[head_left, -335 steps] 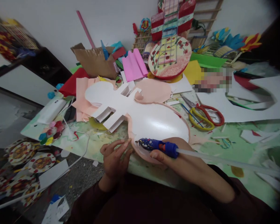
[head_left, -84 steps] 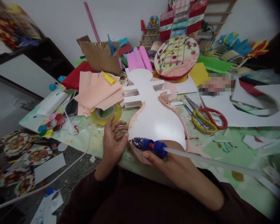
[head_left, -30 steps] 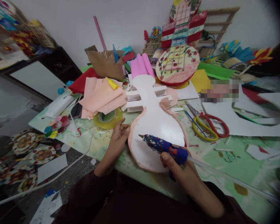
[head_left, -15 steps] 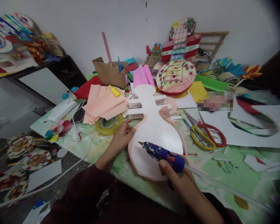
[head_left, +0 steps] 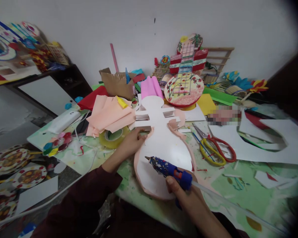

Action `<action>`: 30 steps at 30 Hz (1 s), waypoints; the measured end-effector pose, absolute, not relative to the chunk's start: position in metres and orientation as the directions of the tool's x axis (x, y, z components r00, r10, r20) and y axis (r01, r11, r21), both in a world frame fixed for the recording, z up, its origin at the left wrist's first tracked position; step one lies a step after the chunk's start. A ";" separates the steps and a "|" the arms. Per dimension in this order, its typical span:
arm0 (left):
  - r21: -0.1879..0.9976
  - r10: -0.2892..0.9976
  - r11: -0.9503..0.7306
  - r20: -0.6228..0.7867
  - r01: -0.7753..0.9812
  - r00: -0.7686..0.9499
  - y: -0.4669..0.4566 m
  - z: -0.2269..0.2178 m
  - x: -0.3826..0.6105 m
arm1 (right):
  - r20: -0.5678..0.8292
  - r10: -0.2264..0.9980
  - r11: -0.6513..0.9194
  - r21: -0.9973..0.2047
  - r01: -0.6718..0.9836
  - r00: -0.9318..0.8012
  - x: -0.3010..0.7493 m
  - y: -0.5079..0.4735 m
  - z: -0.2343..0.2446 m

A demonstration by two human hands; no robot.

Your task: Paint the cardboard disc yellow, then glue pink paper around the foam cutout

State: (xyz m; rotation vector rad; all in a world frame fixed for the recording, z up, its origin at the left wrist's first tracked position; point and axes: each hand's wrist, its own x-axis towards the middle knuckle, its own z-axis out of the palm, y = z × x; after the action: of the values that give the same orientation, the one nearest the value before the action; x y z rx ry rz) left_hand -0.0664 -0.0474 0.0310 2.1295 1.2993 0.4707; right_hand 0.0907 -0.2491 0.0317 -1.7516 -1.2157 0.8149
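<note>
A white guitar-shaped board (head_left: pixel 164 148) lies in front of me on the table, its body edged with a pale pink paper strip (head_left: pixel 137 175). My left hand (head_left: pixel 134 140) is at the left of its waist, fingers bent and closed on the pink-edged rim; the fingertips are partly hidden. My right hand (head_left: pixel 188 201) grips a blue hot glue gun (head_left: pixel 171 171) over the lower body, nozzle pointing left. A long clear glue stick (head_left: pixel 221 195) runs out of the gun's back. Short white tabs (head_left: pixel 169 114) stick out from both sides of the neck.
Clear tape (head_left: pixel 114 137) and pink paper sheets (head_left: pixel 109 114) lie left of the board. Scissors (head_left: pixel 217 148) and white cut-out card (head_left: pixel 260 152) are on the right. Behind stand a painted guitar (head_left: pixel 185 87) and a cardboard box (head_left: pixel 118 84). A white cable (head_left: pixel 72 185) crosses the left side.
My left hand has slid slightly up the rim toward the neck, its fingers bending in more. The glue gun stays over the body. The whole view has shifted a little.
</note>
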 end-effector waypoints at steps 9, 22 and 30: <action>0.626 0.870 -0.351 -0.058 0.697 0.490 -0.040 0.043 -0.060 | -0.110 0.954 -0.206 -0.916 0.344 0.278 0.091 -0.246 0.036; 0.365 0.850 -0.458 -0.087 0.810 0.520 -0.026 0.052 -0.027 | -0.094 0.962 -0.186 -0.914 0.361 0.258 0.091 -0.245 0.044; 0.434 0.838 -0.476 -0.039 0.764 0.544 -0.027 0.053 -0.032 | -0.134 0.951 -0.231 -0.907 0.352 0.279 0.091 -0.247 0.041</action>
State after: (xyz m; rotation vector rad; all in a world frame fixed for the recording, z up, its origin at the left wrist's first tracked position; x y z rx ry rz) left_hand -0.0319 -0.0272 0.0533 2.3822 1.3073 0.2505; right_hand 0.0906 -0.2467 0.0413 -1.7457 -1.1914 0.9391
